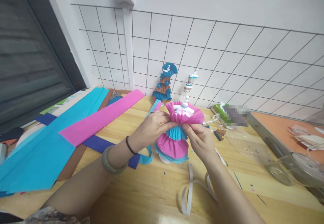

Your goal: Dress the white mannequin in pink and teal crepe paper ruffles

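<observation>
A pink and blue pleated crepe-paper doll (174,139) stands on the wooden table (141,187) in the middle of the view. My left hand (152,127) pinches the pink pleated collar from the left at the doll's waist. My right hand (199,138) pinches the same collar from the right, fingers closed on the paper. A small beaded head tops the doll. My left wrist carries a green bangle and a black band.
Long pink (101,121) and blue (48,149) crepe sheets lie at the left. A finished brown-blue doll (165,82) and a beaded stick (189,82) stand by the wire grid wall. White ribbon (192,190) curls near the front. Clear plastic dishes (245,144) and an orange tray (286,122) lie at the right.
</observation>
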Motion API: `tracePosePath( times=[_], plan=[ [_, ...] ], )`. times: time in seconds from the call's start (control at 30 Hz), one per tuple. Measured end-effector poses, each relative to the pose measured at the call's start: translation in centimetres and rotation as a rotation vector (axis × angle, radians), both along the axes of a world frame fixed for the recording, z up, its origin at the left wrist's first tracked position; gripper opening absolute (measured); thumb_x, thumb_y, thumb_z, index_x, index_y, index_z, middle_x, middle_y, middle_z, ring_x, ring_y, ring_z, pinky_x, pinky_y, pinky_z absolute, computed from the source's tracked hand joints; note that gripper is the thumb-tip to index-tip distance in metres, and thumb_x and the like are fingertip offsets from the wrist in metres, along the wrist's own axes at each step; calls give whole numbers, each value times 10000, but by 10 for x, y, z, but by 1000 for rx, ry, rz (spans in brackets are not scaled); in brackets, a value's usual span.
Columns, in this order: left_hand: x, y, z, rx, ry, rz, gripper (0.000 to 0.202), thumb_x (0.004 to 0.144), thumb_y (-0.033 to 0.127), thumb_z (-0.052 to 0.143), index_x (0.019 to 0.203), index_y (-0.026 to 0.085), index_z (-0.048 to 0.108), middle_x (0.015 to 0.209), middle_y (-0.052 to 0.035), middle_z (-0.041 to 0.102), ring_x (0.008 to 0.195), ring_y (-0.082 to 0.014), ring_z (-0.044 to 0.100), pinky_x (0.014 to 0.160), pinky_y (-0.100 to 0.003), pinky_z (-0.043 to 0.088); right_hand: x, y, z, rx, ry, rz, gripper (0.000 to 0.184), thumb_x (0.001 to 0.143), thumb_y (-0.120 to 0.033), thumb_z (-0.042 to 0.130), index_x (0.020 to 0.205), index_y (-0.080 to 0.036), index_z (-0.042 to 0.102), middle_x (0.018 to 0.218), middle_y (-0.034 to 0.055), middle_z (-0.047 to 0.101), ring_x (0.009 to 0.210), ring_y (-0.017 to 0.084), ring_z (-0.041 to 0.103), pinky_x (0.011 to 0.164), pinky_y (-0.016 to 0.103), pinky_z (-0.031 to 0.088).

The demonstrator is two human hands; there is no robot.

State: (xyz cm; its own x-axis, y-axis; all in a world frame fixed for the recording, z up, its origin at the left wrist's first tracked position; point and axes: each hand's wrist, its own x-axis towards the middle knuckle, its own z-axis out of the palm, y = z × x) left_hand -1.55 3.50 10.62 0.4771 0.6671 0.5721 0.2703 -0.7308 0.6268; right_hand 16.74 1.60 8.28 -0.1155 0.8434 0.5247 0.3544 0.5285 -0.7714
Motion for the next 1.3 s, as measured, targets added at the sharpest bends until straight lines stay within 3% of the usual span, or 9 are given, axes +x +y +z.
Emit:
tracePosePath(
  times=[0.1,0.3,0.4,0.57,0.67,0.77,1.07,1.3],
  plan=[
    [-1,1,0,-29,-14,-7,260,892,339,500,961,169,685,948,-63,678,933,-174,611,863,-308,484,0,0,1,5,-13,3,368,851,-431,527,577,-186,532,552,-11,409,553,128,394,498,248,336],
    [-5,1,2,-92,-9,-24,241,892,329,503,926,167,677,924,-55,676,954,-180,606,874,-313,478,4,-1,6,-6,-55,63,250,855,-418,537,806,-200,648,659,16,557,600,157,494,548,269,402],
    [-5,0,3,-46,25,-17,254,911,319,466,936,170,670,927,-54,675,954,-176,602,865,-305,476,4,-1,8,27,-74,46,263,862,-408,531,739,-194,623,660,18,547,615,154,492,552,264,395],
    [0,-8,3,222,265,157,296,950,283,366,985,173,638,987,-70,649,978,-200,571,902,-369,417,-1,-4,8,102,-139,-3,356,892,-372,488,588,-189,508,612,4,473,609,143,468,566,261,372],
    [5,-17,4,298,446,294,332,958,262,313,947,144,623,964,-103,623,968,-237,555,871,-415,403,-6,-8,8,151,-218,-52,310,920,-334,438,658,-192,523,668,19,493,681,166,490,631,283,384],
    [7,-24,5,330,526,342,335,956,246,285,946,141,604,955,-111,604,968,-260,538,830,-423,402,-11,-11,10,166,-265,-95,267,939,-304,393,741,-193,535,763,47,528,768,192,504,689,310,390],
    [0,-13,8,-6,153,143,287,935,318,402,898,150,631,939,-67,652,961,-195,580,868,-338,449,-6,-12,14,90,-265,5,268,950,-311,385,737,-194,497,793,41,523,794,184,501,722,299,386],
    [-4,-5,6,-289,-49,-13,348,796,356,625,1089,167,632,1113,-62,664,1059,-210,596,918,-324,469,-1,-11,17,62,-300,65,298,947,-349,399,760,-173,551,766,32,523,750,166,504,690,282,400]
  ],
)
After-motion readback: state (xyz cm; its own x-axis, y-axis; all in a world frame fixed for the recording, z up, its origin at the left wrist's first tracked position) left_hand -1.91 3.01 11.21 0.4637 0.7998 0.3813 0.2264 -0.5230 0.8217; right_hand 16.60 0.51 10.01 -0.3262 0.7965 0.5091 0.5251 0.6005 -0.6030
